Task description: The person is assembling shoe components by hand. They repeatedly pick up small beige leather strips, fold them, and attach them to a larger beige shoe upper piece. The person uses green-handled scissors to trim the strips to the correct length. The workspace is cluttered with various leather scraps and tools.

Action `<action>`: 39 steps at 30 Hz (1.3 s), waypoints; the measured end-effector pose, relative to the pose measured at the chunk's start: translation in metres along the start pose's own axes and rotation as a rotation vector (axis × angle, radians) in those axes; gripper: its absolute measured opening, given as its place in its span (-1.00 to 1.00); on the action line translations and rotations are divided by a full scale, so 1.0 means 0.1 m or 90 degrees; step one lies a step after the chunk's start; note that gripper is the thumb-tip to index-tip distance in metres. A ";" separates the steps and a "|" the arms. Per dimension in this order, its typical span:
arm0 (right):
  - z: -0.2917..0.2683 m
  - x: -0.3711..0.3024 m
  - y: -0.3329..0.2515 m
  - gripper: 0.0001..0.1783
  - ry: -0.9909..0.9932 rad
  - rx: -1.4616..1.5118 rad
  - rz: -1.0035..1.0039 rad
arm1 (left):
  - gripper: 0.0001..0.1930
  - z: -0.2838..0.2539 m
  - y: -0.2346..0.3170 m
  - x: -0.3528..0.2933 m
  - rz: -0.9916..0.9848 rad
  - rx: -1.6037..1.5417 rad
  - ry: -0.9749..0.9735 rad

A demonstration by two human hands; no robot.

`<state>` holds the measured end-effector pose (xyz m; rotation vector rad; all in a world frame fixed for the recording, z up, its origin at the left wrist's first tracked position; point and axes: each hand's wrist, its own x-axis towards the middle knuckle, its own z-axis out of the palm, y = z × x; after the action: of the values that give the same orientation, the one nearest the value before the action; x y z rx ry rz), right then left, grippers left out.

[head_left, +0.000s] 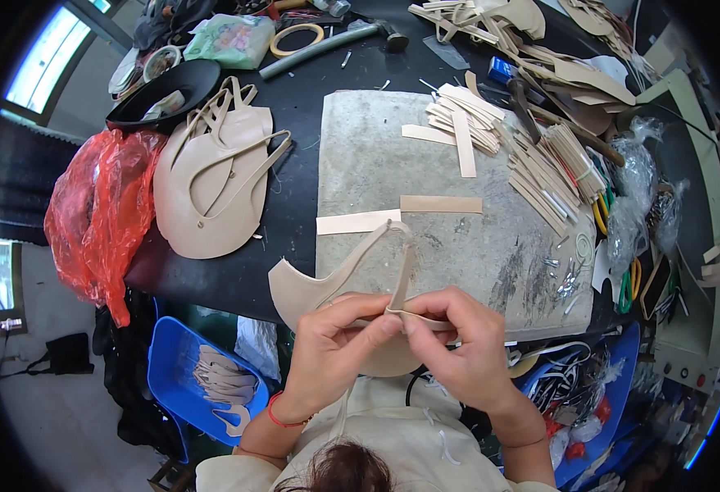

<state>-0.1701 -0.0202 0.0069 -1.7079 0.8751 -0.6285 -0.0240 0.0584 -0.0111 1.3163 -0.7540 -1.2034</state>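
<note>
Both hands meet at the near edge of a grey stone-like slab (392, 156). My left hand (343, 336) pinches a thin beige leather strap of a shoe upper (298, 289) between thumb and fingertips. My right hand (458, 336) is closed on the same strap, its thumb beside the left one. From the fingers the strap rises to a narrow loop lying over the slab; the upper's wide part spreads to the left and below the hands. Just beyond the loop lie a pale strip (356, 222) and a tan strip (442, 204). My fingers hide the spot being pinched.
Stacked beige uppers (212, 221) and a red plastic bag (102, 213) sit at the left. Strip bundles (466, 119) and a hammer (392, 39) lie farther back. Blue bins (163, 361) flank me below the table. Scissors with yellow handles (600, 215) lie right.
</note>
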 end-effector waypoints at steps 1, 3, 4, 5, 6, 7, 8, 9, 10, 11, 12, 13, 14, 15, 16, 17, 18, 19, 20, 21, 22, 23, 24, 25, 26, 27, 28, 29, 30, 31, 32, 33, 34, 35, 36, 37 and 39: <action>0.01 -0.03 0.01 -0.82 0.030 0.003 0.021 | -0.73 -0.01 -0.02 0.00 -0.029 -0.026 -0.007; 0.04 -0.07 0.01 -0.76 0.083 0.012 0.056 | -0.75 -0.02 -0.03 -0.02 -0.046 -0.035 0.004; 0.02 -0.07 0.01 -0.74 0.069 0.001 0.032 | -0.76 -0.02 -0.03 -0.02 -0.055 -0.039 0.009; -0.01 -0.07 0.00 -0.73 0.051 -0.011 0.010 | -0.76 -0.02 -0.04 -0.02 -0.055 -0.052 0.012; -0.03 -0.06 0.00 -0.71 0.032 -0.022 -0.013 | -0.75 -0.02 -0.04 -0.03 -0.055 -0.065 0.016; -0.03 -0.05 0.00 -0.73 0.025 -0.012 -0.003 | -0.75 -0.02 -0.04 -0.04 -0.054 -0.078 0.019; -0.04 -0.05 0.00 -0.74 0.021 -0.004 0.007 | -0.75 -0.01 -0.04 -0.04 -0.057 -0.089 0.021; -0.05 -0.04 0.00 -0.75 0.016 0.005 0.018 | -0.74 0.00 -0.03 -0.04 -0.059 -0.100 0.022; -0.06 -0.03 -0.01 -0.75 0.015 0.006 0.020 | -0.74 0.01 -0.03 -0.04 -0.062 -0.111 0.025; -0.05 -0.03 -0.01 -0.75 0.013 0.006 0.022 | -0.74 0.00 -0.02 -0.04 -0.067 -0.117 0.025; -0.05 -0.03 -0.01 -0.75 0.011 0.006 0.024 | -0.74 0.00 -0.02 -0.04 -0.072 -0.124 0.026; -0.03 -0.02 -0.01 -0.75 0.021 0.011 0.034 | -0.74 0.00 -0.02 -0.05 -0.077 -0.131 0.026; -0.02 -0.02 -0.03 -0.75 0.031 0.017 0.045 | -0.74 0.01 -0.02 -0.04 -0.080 -0.134 0.021; -0.02 -0.02 -0.03 -0.74 0.041 0.023 0.056 | -0.74 0.01 -0.03 -0.04 -0.083 -0.138 0.016; -0.02 -0.01 -0.04 -0.76 0.039 0.009 0.049 | -0.75 0.01 -0.03 -0.04 -0.086 -0.142 0.010; -0.02 0.00 -0.04 -0.77 0.032 -0.004 0.039 | -0.76 0.01 -0.04 -0.05 -0.085 -0.150 0.011; -0.02 0.01 -0.04 -0.78 0.024 -0.018 0.029 | -0.77 0.02 -0.05 -0.06 -0.085 -0.160 0.012; -0.03 0.02 -0.05 -0.79 -0.001 -0.034 0.016 | -0.78 0.02 -0.05 -0.07 -0.085 -0.169 0.014; -0.05 0.03 -0.06 -0.79 -0.025 -0.051 0.003 | -0.80 0.05 -0.07 -0.07 -0.078 -0.158 0.016; -0.06 0.05 -0.07 -0.80 -0.050 -0.068 -0.011 | -0.81 0.08 -0.08 -0.07 -0.071 -0.147 0.018; -0.04 0.05 -0.07 -0.80 -0.043 -0.079 -0.020 | -0.82 0.08 -0.09 -0.07 -0.065 -0.137 0.022; -0.03 0.05 -0.05 -0.81 -0.036 -0.091 -0.027 | -0.83 0.06 -0.08 -0.06 -0.061 -0.119 0.024; -0.01 0.05 -0.03 -0.81 -0.029 -0.102 -0.035 | -0.84 0.04 -0.07 -0.04 -0.058 -0.101 0.026; 0.00 0.08 -0.02 -0.80 -0.006 -0.113 -0.048 | -0.84 0.01 -0.06 -0.03 -0.055 -0.083 0.029; -0.01 0.12 -0.03 -0.79 0.022 -0.128 -0.061 | -0.84 -0.04 -0.03 -0.02 -0.036 -0.055 0.042; -0.03 0.17 -0.03 -0.78 0.049 -0.144 -0.073 | -0.84 -0.08 0.00 0.00 -0.028 -0.064 0.055; -0.05 0.22 0.00 -0.78 0.046 -0.114 -0.068 | -0.84 -0.11 0.03 0.04 -0.019 -0.073 0.068; -0.08 0.27 0.05 -0.78 0.042 -0.083 -0.063 | -0.84 -0.12 0.05 0.07 -0.011 -0.082 0.082; -0.10 0.33 0.08 -0.79 0.038 -0.052 -0.057 | -0.84 -0.13 0.01 0.13 0.019 -0.061 0.096; -0.10 0.39 0.09 -0.80 0.043 -0.041 -0.032 | -0.84 -0.15 0.01 0.18 0.033 -0.024 0.112; -0.10 0.44 0.09 -0.81 0.051 -0.029 -0.007 | -0.83 -0.16 0.01 0.25 0.046 0.013 0.126; -0.10 0.50 0.10 -0.82 0.058 -0.018 0.018 | -0.83 -0.17 0.02 0.33 0.060 0.051 0.141; -0.10 0.57 0.12 -0.83 0.058 -0.021 0.027 | -0.82 -0.16 0.03 0.42 0.106 0.088 0.179; -0.09 0.65 0.14 -0.84 0.057 -0.023 0.036 | -0.81 -0.18 0.04 0.49 0.098 0.136 0.187; -0.08 0.72 0.18 -0.85 0.057 -0.025 0.045 | -0.81 -0.21 0.06 0.55 0.090 0.185 0.196; -0.06 0.78 0.21 -0.86 0.051 -0.014 0.065 | -0.80 -0.23 0.08 0.59 0.082 0.234 0.204; -0.02 0.87 0.28 -0.87 0.043 0.006 0.109 | -0.79 -0.27 -0.01 0.69 0.092 0.319 0.221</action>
<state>-0.1272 -0.0958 -0.0206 -1.5912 1.0514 -0.5765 0.0193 0.0023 -0.0305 1.7891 -0.9088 -0.6594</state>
